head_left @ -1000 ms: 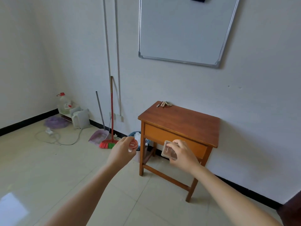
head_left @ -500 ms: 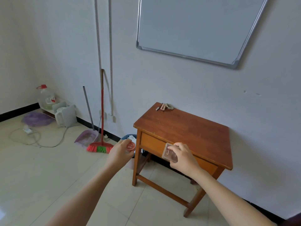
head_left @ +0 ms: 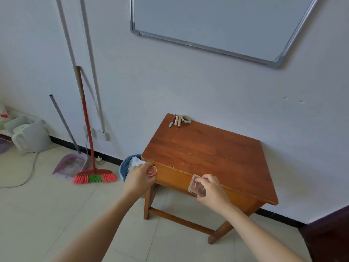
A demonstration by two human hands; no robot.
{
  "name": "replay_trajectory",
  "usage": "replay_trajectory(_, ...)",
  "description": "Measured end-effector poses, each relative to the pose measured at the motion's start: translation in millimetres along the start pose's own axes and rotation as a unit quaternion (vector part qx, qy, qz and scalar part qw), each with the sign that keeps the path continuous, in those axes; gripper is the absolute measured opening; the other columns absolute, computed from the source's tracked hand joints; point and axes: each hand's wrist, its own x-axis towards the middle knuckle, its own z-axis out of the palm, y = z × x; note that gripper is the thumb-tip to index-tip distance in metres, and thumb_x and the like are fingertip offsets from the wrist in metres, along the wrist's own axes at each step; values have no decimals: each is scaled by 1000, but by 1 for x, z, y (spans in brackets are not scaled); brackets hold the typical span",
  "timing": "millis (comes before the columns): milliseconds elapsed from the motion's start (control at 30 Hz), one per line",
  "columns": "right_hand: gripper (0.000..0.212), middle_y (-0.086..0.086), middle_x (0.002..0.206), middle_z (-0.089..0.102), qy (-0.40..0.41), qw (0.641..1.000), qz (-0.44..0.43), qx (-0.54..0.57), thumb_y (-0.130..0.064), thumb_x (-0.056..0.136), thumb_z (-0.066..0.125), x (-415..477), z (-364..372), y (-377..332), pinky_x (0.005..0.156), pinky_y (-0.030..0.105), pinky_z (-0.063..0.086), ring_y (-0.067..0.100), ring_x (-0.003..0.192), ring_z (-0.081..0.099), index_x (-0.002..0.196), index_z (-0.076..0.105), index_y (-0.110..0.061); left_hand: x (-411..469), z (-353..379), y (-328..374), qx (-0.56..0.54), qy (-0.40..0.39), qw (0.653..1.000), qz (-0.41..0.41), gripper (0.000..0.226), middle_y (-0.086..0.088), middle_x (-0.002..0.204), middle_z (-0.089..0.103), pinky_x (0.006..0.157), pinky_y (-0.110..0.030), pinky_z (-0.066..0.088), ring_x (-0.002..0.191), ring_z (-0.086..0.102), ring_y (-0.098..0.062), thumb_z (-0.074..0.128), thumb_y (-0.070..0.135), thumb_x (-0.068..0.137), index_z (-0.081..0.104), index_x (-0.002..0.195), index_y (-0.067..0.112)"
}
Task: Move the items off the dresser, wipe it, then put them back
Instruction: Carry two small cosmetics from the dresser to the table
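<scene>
A small wooden dresser (head_left: 207,156) with one drawer stands against the white wall. Several small sticks and a hair tie (head_left: 179,121) lie at its back left corner. My left hand (head_left: 138,179) grips a small round red-lidded jar (head_left: 151,171) just in front of the dresser's front left corner. My right hand (head_left: 210,191) holds a clear rectangular case (head_left: 196,185) in front of the drawer face, below the top's front edge. Both hands are held in the air in front of the dresser.
A blue waste bin (head_left: 130,166) with paper sits left of the dresser. A red broom (head_left: 90,148) and a purple dustpan (head_left: 70,164) lean at the wall. A white kettle (head_left: 30,135) stands far left. A whiteboard (head_left: 217,21) hangs above. A dark object (head_left: 328,237) fills the bottom right.
I have come closer to the dresser, which now looks larger and nearer. Both hands have moved forward toward its front edge, still holding the jar and the clear case.
</scene>
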Motion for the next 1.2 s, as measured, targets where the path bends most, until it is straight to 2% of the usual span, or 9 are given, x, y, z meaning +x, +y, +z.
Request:
replay_trajectory(133,51,-1,131,38,1,1000,24,7,-18,81,63,28,-7,20,90,23,42,14,122,31,129,46,-21,31,18,4,5,-29,1000,-11,40,-3,114,63,88,-28,45,109,54,-19,61,18,83,55,122,12)
replay_trajectory(267,51,-1,130,39,16,999,27,15,-17,81,63,67,-14,43,90,22,41,14,122,31,128,47,-21,75,36,12,38,-49,998,-2,48,-1,123,59,96,-31,44,116,49,-19,60,24,83,49,129,17)
replay_trajectory(500,52,-2,132,38,34,998,30,42,-20,81,65,142,-32,93,94,22,41,13,123,31,129,45,-21,170,71,39,97,-61,993,28,49,1,128,56,93,-26,42,119,46,-15,59,33,87,45,132,20)
replay_trajectory(667,53,-3,133,37,18,998,41,45,-21,81,65,181,-38,137,93,22,42,12,124,31,130,45,-22,217,112,52,110,-64,992,-1,50,1,128,54,90,-24,44,118,46,-14,61,34,86,45,132,22)
replay_trajectory(867,48,-3,131,39,-5,997,59,54,-22,81,63,210,-21,167,90,19,41,13,123,31,127,48,-22,233,151,37,139,-132,981,-19,49,3,130,52,94,-23,43,117,45,-13,56,37,88,42,133,24)
replay_trajectory(1200,51,-6,135,34,-14,995,89,50,-26,83,62,267,-15,163,98,20,41,11,127,29,130,44,-25,339,181,32,194,-110,972,70,48,1,134,49,105,-35,33,129,35,-20,51,34,90,42,135,20)
